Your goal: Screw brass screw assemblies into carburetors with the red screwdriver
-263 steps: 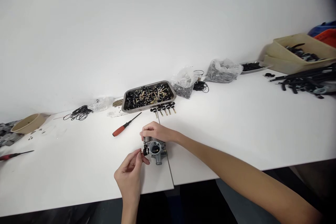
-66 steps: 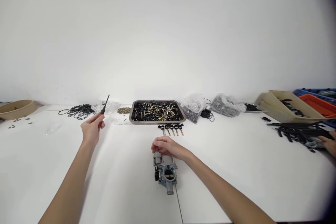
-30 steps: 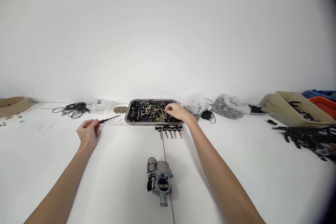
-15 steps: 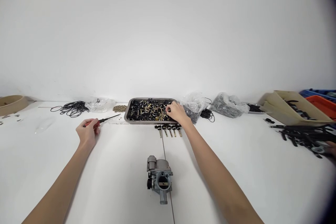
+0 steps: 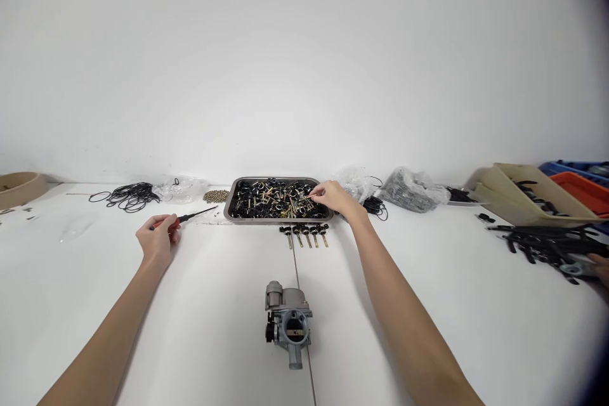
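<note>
A red-handled screwdriver (image 5: 190, 215) is held in my left hand (image 5: 158, 238), its dark shaft pointing right toward the tray. My right hand (image 5: 333, 196) pinches a small brass-coloured part over the right end of the metal tray (image 5: 280, 221), which is filled with black and brass pieces. Several black-headed brass pieces (image 5: 307, 236) stand in a row just in front of the tray. Nearer to me, a grey metal carburetor (image 5: 290, 323) rests on the white table, its round bore facing me, with neither hand touching it.
Black rings (image 5: 130, 196), a plastic bag (image 5: 178, 190) and a pile of tiny brass parts (image 5: 216, 196) lie left of the tray. Bagged parts (image 5: 413, 190), a beige bin (image 5: 537, 193) and black pieces (image 5: 547, 244) are on the right. Another person's hand (image 5: 600, 266) shows at the right edge.
My right hand has shifted right and lifted slightly from the pieces, with a small brass-coloured part now showing at its fingertips. My left hand stays nearly still with the screwdriver.
</note>
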{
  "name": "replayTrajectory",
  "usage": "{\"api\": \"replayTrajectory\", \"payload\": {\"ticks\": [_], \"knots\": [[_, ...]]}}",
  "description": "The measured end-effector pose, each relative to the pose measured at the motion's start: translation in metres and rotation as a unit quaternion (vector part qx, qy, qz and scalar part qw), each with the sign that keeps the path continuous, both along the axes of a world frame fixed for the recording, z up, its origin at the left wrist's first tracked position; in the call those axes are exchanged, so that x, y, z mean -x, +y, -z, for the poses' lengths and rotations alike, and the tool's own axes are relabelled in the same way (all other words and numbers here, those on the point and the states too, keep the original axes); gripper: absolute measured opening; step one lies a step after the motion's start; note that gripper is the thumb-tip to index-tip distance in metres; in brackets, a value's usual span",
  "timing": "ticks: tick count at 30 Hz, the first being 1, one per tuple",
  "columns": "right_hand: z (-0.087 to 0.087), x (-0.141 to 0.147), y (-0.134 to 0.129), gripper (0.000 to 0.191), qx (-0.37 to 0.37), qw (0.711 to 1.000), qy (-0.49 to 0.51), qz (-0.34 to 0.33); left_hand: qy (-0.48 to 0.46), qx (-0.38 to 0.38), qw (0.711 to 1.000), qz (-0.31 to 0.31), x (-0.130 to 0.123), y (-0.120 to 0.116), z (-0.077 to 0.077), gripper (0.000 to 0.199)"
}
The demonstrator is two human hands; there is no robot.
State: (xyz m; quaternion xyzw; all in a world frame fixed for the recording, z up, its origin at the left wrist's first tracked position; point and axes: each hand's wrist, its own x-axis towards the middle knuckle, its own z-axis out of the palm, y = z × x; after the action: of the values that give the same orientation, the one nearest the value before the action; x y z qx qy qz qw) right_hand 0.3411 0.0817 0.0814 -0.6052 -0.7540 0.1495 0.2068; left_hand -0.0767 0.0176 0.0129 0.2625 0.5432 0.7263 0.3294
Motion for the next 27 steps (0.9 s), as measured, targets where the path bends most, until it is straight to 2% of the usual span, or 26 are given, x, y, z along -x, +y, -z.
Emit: {"api": "replayTrajectory", "payload": {"ticks": [4, 7, 9, 12, 16, 19, 23, 27], "knots": [[-0.007, 0.002, -0.001, 0.022, -0.031, 0.998, 0.046, 0.02, -0.001, -0.001, 1.0, 0.001, 0.001, 0.0, 0.0, 0.031], [-0.006, 0.012, -0.002, 0.023, -0.032, 0.996, 0.083, -0.009, -0.001, 0.0, 1.0, -0.001, 0.001, 0.0, 0.0, 0.032], [-0.006, 0.018, -0.003, 0.031, -0.001, 0.992, 0.113, -0.053, -0.001, 0.0, 1.0, -0.002, 0.001, 0.0, 0.0, 0.032], [-0.009, 0.019, -0.006, 0.037, 0.092, 0.982, 0.134, -0.098, -0.002, -0.001, 1.0, -0.003, 0.0, 0.0, 0.0, 0.032], [-0.017, 0.009, -0.009, 0.02, 0.199, 0.97, 0.09, -0.104, 0.0, -0.001, 1.0, -0.003, 0.0, 0.001, 0.0, 0.031], [-0.02, 0.006, -0.011, 0.018, 0.264, 0.957, 0.048, -0.11, 0.001, -0.001, 1.0, -0.002, 0.0, 0.001, 0.0, 0.032], [-0.017, 0.014, -0.009, 0.031, 0.263, 0.96, 0.003, -0.099, 0.002, -0.003, 1.0, 0.002, 0.0, 0.001, 0.001, 0.032], [-0.007, 0.021, -0.004, 0.036, 0.238, 0.968, -0.032, -0.072, 0.003, -0.001, 1.0, 0.0, 0.001, 0.0, 0.001, 0.032]]}}
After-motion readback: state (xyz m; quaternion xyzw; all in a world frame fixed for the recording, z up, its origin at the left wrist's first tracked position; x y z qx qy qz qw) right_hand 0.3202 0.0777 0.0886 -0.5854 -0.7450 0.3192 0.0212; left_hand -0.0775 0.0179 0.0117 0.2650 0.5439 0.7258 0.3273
